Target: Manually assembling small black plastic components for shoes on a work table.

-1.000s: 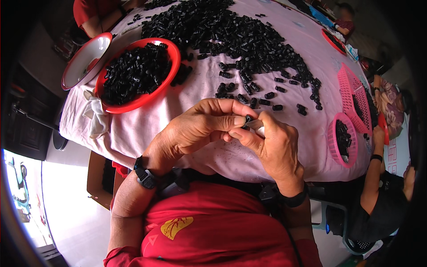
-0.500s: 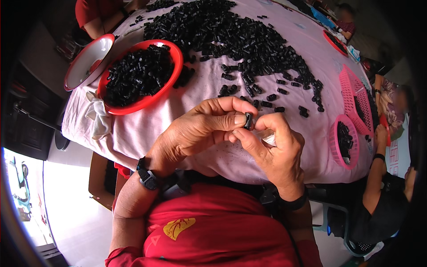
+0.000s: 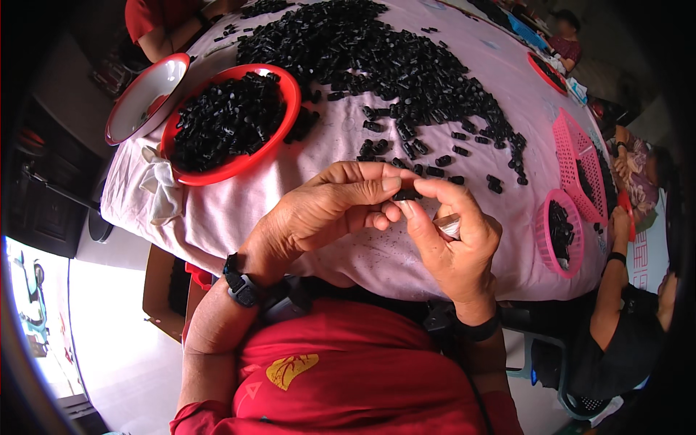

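Note:
My left hand (image 3: pixel 319 206) pinches a small black plastic part (image 3: pixel 407 195) between thumb and forefinger, just above the table's near side. Close against it, my right hand (image 3: pixel 464 243) has its forefinger and thumb at the part's right end. A flat, shiny silvery piece (image 3: pixel 449 226) is tucked in the curled fingers of that hand; most of it is hidden, and I cannot tell its kind. Beyond my hands, several loose black parts (image 3: pixel 435 172) lie on the pink cloth (image 3: pixel 319 156), in front of a large heap of similar parts (image 3: pixel 362 54).
Left of the heap stands a red basin (image 3: pixel 288 119) full of black parts, beside a white basin (image 3: pixel 138 109) and a crumpled white cloth (image 3: pixel 161 190). At the right are a pink basket (image 3: pixel 578 232) and a pink sieve tray (image 3: pixel 569 134). Co-workers sit around the table.
The black part has turned from upright to lying sideways between my fingertips. My right thumb has swung upward beside it, and my right hand has shifted slightly right.

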A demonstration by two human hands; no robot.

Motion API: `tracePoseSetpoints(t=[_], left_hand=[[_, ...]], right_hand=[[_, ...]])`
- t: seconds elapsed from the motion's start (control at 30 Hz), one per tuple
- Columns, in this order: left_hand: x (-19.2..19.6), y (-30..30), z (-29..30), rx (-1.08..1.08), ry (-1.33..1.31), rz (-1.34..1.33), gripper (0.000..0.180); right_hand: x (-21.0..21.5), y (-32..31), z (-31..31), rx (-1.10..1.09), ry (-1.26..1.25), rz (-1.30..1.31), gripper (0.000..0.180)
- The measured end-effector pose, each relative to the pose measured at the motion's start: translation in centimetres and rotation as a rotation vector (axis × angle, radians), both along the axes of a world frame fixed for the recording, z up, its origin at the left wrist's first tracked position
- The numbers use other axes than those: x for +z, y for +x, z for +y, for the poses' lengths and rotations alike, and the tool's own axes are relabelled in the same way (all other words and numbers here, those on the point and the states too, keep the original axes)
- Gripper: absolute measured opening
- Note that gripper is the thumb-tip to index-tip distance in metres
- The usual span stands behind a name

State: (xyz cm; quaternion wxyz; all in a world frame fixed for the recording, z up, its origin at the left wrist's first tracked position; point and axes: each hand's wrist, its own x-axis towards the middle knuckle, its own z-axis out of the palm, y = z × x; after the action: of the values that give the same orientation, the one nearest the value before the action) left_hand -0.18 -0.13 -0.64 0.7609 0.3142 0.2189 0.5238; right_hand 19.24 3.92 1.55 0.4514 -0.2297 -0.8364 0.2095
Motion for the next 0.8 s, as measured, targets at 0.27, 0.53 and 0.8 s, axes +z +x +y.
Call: tracePoseSetpoints(t=[0.27,0.53,0.8], left_hand=[[0.2,0.2,-0.1,0.031,-0.012,0.030,0.030],[0.8,0.3,-0.2,-0.026,-0.084,-0.007,0.033],[0.9,0.4,-0.3,-0.018,-0.056,-0.065,0.034]], right_hand=[[-0.1,0.1,0.3,0.142,-0.254,0.107,0.026],[-0.3,-0.4,0.5,0.148,-0.331,0.225,0.015],[-0.3,0.0,0.3,0.058,-0.259,-0.031,0.034]])
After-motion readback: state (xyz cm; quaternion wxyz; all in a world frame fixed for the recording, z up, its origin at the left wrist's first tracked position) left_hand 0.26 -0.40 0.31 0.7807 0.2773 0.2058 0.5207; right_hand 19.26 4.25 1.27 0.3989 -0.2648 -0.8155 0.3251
